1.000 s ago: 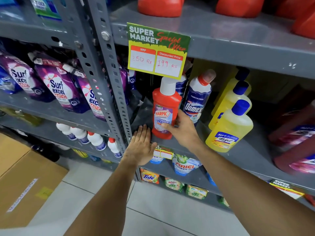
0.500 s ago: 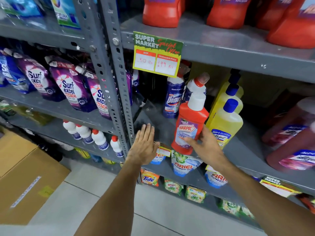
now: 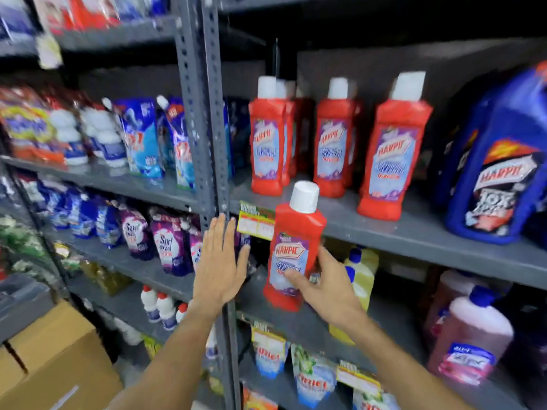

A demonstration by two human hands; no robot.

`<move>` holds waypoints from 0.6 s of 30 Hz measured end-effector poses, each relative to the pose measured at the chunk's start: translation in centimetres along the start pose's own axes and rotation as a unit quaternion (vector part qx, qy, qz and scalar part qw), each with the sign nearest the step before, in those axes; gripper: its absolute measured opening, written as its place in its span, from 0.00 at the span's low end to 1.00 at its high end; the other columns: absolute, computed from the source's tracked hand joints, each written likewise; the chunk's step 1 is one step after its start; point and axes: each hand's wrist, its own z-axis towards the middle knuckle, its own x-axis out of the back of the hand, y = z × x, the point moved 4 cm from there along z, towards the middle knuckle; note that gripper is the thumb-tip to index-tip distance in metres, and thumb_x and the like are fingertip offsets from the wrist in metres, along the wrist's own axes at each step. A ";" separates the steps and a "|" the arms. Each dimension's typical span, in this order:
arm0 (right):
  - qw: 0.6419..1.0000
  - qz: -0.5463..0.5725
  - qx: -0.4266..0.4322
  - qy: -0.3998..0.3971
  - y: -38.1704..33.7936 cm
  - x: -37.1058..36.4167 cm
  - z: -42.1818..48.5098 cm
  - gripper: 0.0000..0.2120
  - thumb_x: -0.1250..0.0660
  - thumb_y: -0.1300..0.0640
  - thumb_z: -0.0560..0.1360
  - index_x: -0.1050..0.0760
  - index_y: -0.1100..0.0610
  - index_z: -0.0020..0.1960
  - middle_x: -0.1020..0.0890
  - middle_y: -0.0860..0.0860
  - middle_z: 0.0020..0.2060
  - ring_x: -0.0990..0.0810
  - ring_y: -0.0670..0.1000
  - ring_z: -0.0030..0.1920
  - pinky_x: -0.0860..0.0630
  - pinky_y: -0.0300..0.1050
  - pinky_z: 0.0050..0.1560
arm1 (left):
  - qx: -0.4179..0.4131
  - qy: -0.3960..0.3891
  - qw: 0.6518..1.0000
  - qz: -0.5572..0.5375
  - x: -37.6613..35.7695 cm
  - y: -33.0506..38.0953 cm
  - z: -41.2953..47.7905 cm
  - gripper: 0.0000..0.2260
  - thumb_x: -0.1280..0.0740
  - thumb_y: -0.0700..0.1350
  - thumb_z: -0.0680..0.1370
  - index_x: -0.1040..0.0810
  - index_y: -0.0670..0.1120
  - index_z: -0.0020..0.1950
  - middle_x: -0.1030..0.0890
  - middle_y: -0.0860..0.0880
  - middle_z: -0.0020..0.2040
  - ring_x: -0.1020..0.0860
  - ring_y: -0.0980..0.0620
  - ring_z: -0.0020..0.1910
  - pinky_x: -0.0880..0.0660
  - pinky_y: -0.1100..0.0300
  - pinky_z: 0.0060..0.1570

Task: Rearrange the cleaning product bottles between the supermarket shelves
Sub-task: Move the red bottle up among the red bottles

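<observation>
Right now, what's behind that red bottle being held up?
Behind the red Harpic bottle in the right hand is the grey shelf edge with a price tag, partly covered. Yellow bottles peek out beside it; anything directly behind is hidden.

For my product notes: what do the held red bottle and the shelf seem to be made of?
Red bottle: apparently glossy moulded plastic with a matte white cap, held in the right hand. Shelf: probably grey-painted metal, judging by its thin flat edge and perforated upright.
</observation>
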 end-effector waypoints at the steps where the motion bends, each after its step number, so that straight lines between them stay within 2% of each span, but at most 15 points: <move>1: 1.000 0.003 0.024 0.016 -2.1 1.2 0.7 0.17 0.24 0.54 0.72 0.26 0.46 0.57 0.19 0.32 0.45 0.21 0.28 0.45 0.30 0.23 0.44 | -0.008 0.009 1.000 0.002 1.1 0.6 1.4 0.27 0.47 0.55 0.83 0.45 0.42 0.78 0.45 0.42 0.79 0.49 0.46 0.79 0.46 0.45 0.75; 3: 0.998 0.021 0.055 0.035 -5.6 3.3 2.1 0.18 0.24 0.55 0.71 0.26 0.49 0.57 0.16 0.37 0.48 0.19 0.31 0.47 0.27 0.26 0.49 | -0.023 0.003 1.000 0.007 2.3 1.7 3.9 0.27 0.49 0.54 0.83 0.45 0.42 0.78 0.46 0.42 0.80 0.51 0.45 0.79 0.48 0.45 0.76; 5: 0.995 0.035 0.079 0.047 -8.1 5.2 3.8 0.23 0.23 0.55 0.70 0.28 0.51 0.62 0.15 0.42 0.53 0.17 0.37 0.53 0.22 0.36 0.55 | -0.038 -0.014 0.999 0.017 2.3 2.7 5.8 0.28 0.50 0.55 0.82 0.46 0.41 0.78 0.48 0.41 0.80 0.53 0.45 0.79 0.50 0.45 0.76; 8: 0.992 0.003 0.097 0.085 -9.9 7.6 6.7 0.27 0.23 0.52 0.70 0.31 0.51 0.64 0.15 0.42 0.54 0.17 0.38 0.53 0.21 0.41 0.57 | -0.061 -0.047 0.996 0.034 0.9 4.0 7.9 0.30 0.52 0.57 0.81 0.46 0.41 0.78 0.48 0.41 0.79 0.52 0.43 0.79 0.51 0.45 0.76; 11: 0.989 -0.025 0.078 0.123 -9.6 8.5 9.2 0.32 0.25 0.42 0.67 0.33 0.46 0.67 0.17 0.42 0.57 0.18 0.46 0.58 0.22 0.53 0.61 | -0.081 -0.055 0.995 0.036 -0.6 4.3 8.9 0.31 0.56 0.57 0.80 0.44 0.40 0.78 0.45 0.40 0.79 0.50 0.42 0.78 0.49 0.44 0.76; 13: 0.988 -0.044 0.062 0.132 -8.2 8.9 10.8 0.34 0.27 0.38 0.66 0.35 0.43 0.68 0.18 0.42 0.59 0.20 0.52 0.61 0.23 0.58 0.62 | -0.084 -0.056 0.994 0.034 -1.3 4.2 9.3 0.31 0.58 0.58 0.80 0.45 0.40 0.78 0.45 0.41 0.79 0.51 0.44 0.79 0.51 0.47 0.76; 16: 0.988 -0.063 0.048 0.135 -7.0 8.7 12.0 0.32 0.29 0.40 0.69 0.35 0.44 0.69 0.18 0.43 0.60 0.19 0.51 0.61 0.24 0.57 0.63 | -0.091 -0.063 0.993 0.034 -2.1 4.0 9.1 0.31 0.59 0.57 0.80 0.43 0.41 0.78 0.42 0.42 0.78 0.48 0.44 0.78 0.54 0.49 0.76; 18: 0.985 -0.076 0.053 0.147 -7.3 8.6 12.2 0.31 0.29 0.45 0.73 0.36 0.46 0.72 0.18 0.44 0.62 0.19 0.49 0.62 0.24 0.53 0.64 | -0.097 -0.063 0.992 0.048 -2.3 4.0 8.8 0.28 0.56 0.55 0.81 0.37 0.40 0.75 0.35 0.41 0.76 0.41 0.43 0.76 0.52 0.49 0.74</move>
